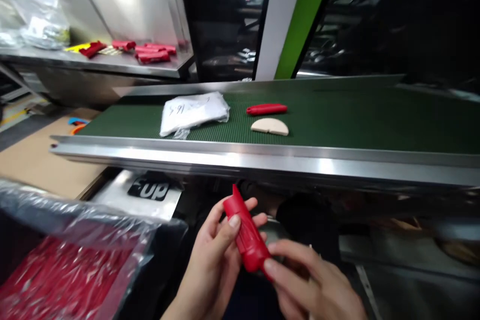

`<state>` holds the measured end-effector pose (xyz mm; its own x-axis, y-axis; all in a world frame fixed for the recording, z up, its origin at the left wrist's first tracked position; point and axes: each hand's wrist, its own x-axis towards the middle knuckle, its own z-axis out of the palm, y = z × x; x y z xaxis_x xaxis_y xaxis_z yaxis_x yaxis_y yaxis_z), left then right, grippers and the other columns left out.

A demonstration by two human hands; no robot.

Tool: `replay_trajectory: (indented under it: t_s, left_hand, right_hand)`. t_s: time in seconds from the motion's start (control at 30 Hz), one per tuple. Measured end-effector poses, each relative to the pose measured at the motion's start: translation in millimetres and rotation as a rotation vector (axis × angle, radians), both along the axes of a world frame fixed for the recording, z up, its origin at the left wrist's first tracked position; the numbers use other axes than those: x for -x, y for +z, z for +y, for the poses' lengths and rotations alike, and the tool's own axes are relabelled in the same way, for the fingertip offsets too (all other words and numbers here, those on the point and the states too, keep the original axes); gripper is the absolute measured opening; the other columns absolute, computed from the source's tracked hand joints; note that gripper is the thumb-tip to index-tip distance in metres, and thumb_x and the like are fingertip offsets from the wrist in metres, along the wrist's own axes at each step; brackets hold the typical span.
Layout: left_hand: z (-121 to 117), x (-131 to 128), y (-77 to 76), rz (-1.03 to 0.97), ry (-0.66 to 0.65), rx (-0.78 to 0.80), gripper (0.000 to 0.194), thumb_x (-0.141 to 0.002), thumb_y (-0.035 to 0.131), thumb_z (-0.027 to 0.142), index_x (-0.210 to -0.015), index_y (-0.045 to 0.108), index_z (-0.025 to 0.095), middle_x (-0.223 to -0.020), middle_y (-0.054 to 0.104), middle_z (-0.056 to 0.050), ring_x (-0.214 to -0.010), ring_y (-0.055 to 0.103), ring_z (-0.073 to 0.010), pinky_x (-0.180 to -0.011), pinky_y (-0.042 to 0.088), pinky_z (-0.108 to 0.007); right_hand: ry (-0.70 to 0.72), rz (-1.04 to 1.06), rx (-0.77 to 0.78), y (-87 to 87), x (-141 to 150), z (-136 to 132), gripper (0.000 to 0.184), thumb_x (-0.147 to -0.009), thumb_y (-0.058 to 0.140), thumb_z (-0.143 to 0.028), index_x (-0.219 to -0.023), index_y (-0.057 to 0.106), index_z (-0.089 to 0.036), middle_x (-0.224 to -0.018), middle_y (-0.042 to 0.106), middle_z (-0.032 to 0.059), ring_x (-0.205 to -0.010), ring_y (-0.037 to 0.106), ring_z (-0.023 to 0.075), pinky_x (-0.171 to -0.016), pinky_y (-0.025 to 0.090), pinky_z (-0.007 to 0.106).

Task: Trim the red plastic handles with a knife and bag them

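Head camera view, looking down on two bare hands that share one hollow red part (pixel 245 235), held in the lower middle, on the near side of a green conveyor belt (pixel 356 115) and apart from it. Taking that part as the clock's centre, its long axis runs from eleven o'clock, where it ends in a thin point, to five o'clock. The left hand (pixel 213 252) cradles it from seven o'clock, thumb pressed along the near face and fingers curled behind. The right hand (pixel 311 280) comes from four o'clock, thumb and forefinger pinched at the five o'clock end, so that end lies nearer the right hand and the pointed end nearer the left. On the belt, a loose red piece (pixel 266 109) and a cream half-round block (pixel 270 126) lie towards twelve o'clock, with a white packet (pixel 195 113) at eleven. A plastic-lined bin (pixel 165 227) of red pieces sits between eight and nine o'clock, cut off by the left and bottom edges. Most of the left fingers and the part's underside are hidden; the right hand's other fingers are blurred and hard to follow. The packet's handwriting cannot be read surely, and the area around three o'clock is dark.
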<state>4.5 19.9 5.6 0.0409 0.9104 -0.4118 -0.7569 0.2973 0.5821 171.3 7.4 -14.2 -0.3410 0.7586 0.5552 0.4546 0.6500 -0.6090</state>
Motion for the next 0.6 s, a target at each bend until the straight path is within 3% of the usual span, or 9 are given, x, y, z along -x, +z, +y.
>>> replay_trajectory:
  t_s: [0.07, 0.17, 0.27, 0.33, 0.43, 0.6]
  left_hand:
    - [-11.4, 6.0, -4.2, -0.048, 0.016, -0.013, 0.024, -0.092, 0.064, 0.02, -0.116, 0.059, 0.016, -0.135, 0.055, -0.016, -0.11, 0.062, -0.0299, -0.083, 0.059, -0.04]
    - [-25.9, 10.8, -9.0, -0.052, 0.038, -0.017, 0.023, -0.095, 0.06, 0.02, -0.117, 0.057, 0.017, -0.137, 0.054, -0.016, -0.11, 0.062, -0.0289, -0.085, 0.058, -0.04]
    - [-36.4, 12.9, -13.5, -0.011, 0.075, -0.02, 0.023, -0.095, 0.059, 0.018, -0.117, 0.055, 0.02, -0.135, 0.055, -0.014, -0.113, 0.061, -0.0285, -0.084, 0.057, -0.037]
    - [-41.3, 14.6, -17.3, -0.002, 0.094, -0.031, 0.028, -0.093, 0.062, 0.018, -0.118, 0.054, 0.024, -0.133, 0.057, -0.013, -0.116, 0.059, -0.0302, -0.088, 0.055, -0.039]
    - [-45.5, 19.8, -24.0, 0.031, 0.109, -0.052, 0.035, -0.089, 0.067, 0.019, -0.121, 0.055, 0.026, -0.131, 0.059, -0.012, -0.118, 0.057, -0.0297, -0.095, 0.051, -0.042]
    - [-46.8, 31.3, -35.4, 0.184, 0.143, -0.002, 0.026, -0.088, 0.068, 0.022, -0.114, 0.067, 0.024, -0.113, 0.066, -0.009, -0.101, 0.061, -0.0219, -0.081, 0.057, -0.034]
  right_hand:
    - [0.016, 0.151, 0.32, -1.9, 1.5, -10.7, 0.047, -0.083, 0.06, -0.008, -0.123, 0.061, -0.031, -0.108, 0.069, 0.005, -0.07, 0.067, 0.0126, -0.059, 0.055, 0.018]
    - [0.067, 0.34, 0.896, -6.5, 7.1, -25.0, 0.034, -0.087, 0.063, -0.028, -0.121, 0.063, -0.026, -0.096, 0.071, 0.0058, -0.065, 0.065, 0.0139, -0.058, 0.055, 0.021]
    - [0.072, 0.462, 1.179, -12.8, 13.2, -35.0, 0.034, -0.087, 0.064, -0.043, -0.114, 0.066, -0.022, -0.086, 0.07, 0.0065, -0.057, 0.059, 0.0117, -0.054, 0.052, 0.022]
    - [-0.024, 0.492, 1.174, -15.7, 14.6, -37.6, 0.035, -0.087, 0.065, -0.047, -0.111, 0.068, -0.022, -0.08, 0.069, 0.0052, -0.054, 0.056, 0.0103, -0.051, 0.05, 0.02]
    - [-0.181, 0.387, 0.976, -16.3, 10.1, -35.1, 0.029, -0.087, 0.066, -0.044, -0.106, 0.071, -0.023, -0.071, 0.067, 0.0027, -0.056, 0.059, 0.0117, -0.05, 0.051, 0.018]
    - [-0.204, 0.118, 0.632, -9.9, -2.5, -25.5, 0.024, -0.086, 0.068, -0.032, -0.109, 0.071, -0.028, -0.089, 0.072, 0.0013, -0.061, 0.067, 0.0116, -0.055, 0.056, 0.014]
